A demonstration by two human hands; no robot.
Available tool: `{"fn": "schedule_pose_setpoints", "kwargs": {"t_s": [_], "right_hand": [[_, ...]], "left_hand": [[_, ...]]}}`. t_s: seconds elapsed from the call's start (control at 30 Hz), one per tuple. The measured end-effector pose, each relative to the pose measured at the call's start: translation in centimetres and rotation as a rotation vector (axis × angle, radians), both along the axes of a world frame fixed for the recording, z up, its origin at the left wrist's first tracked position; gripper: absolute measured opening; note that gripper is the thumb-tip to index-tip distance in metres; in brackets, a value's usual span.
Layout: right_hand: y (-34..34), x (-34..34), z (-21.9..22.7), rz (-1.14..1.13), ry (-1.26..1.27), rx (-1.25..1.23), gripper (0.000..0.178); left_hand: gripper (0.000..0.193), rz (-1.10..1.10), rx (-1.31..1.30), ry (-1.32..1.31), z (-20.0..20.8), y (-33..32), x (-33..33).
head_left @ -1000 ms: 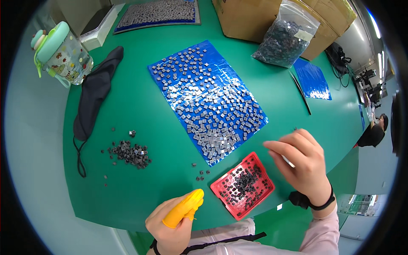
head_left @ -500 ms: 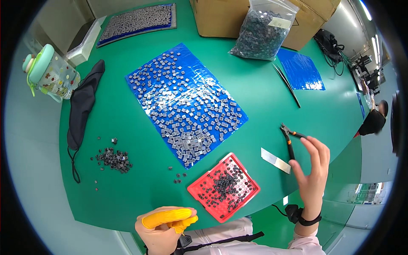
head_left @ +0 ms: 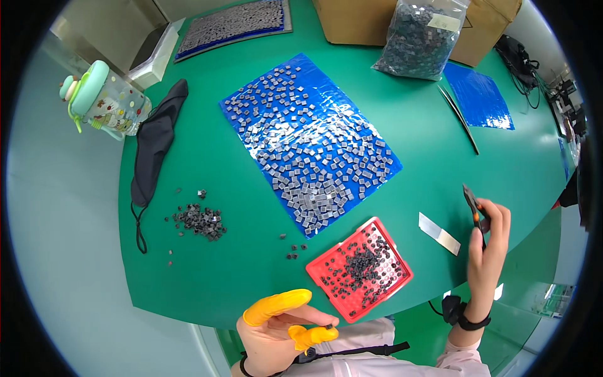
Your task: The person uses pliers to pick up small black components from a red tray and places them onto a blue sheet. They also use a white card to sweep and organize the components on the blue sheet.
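Lots of tiny bits on this smooth green table: the red tray (head_left: 402, 274) is shiny plastic with a dimpled floor, full of little dark nubby pieces heaped in the middle. Just past it there's a glossy, wrinkly blue sheet (head_left: 321, 80) dotted with small flat silvery-grey squares, packed tightest at the near end, and a loose dark pile (head_left: 200, 223) of chunky bits sits well off to the left. The left hand (head_left: 286, 330) has bright yellow rubbery covers on the index finger and thumb; the index arches up away from the rest, while a bare finger and the thumb close on what looks like a tiny dark piece (head_left: 328, 326), too small to make out properly. That hand's low, by the table edge, just left of the tray's near corner. The right hand (head_left: 490, 235) has its fingers curled around the black-and-orange handles of some metal-nosed pliers (head_left: 469, 196), right of the flat two-tone strip (head_left: 439, 234), nose pointing away from the person. Can't tell if they're off the table. Right forearm comes up from below, wrist fairly straight.
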State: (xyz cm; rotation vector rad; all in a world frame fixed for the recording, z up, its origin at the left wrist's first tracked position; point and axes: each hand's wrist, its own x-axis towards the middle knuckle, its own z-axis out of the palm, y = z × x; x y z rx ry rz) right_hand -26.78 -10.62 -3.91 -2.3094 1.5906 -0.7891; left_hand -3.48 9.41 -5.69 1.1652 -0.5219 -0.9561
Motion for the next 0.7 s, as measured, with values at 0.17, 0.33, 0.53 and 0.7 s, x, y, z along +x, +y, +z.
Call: {"fn": "schedule_pose_setpoints", "kwargs": {"t_s": [0.17,0.33,0.53,0.7], "right_hand": [[4.2,2.2,2.3,0.440,-0.219,0.184,0.042],[5.4,4.1,1.5,0.661,-0.194,0.233,0.046],[5.8,4.4,0.9,0.680,-0.169,0.192,0.048],[5.9,4.5,0.8,0.669,-0.180,0.221,0.048]], "left_hand": [[0.073,0.003,-0.095,-0.044,-0.5,-0.7,-0.7],[0.079,0.047,-0.085,-0.085,0.1,-1.0,-1.4],[0.081,0.028,-0.099,-0.042,0.4,-1.4,-1.3],[0.081,0.044,-0.109,-0.025,0.1,-1.4,-1.4]]}}
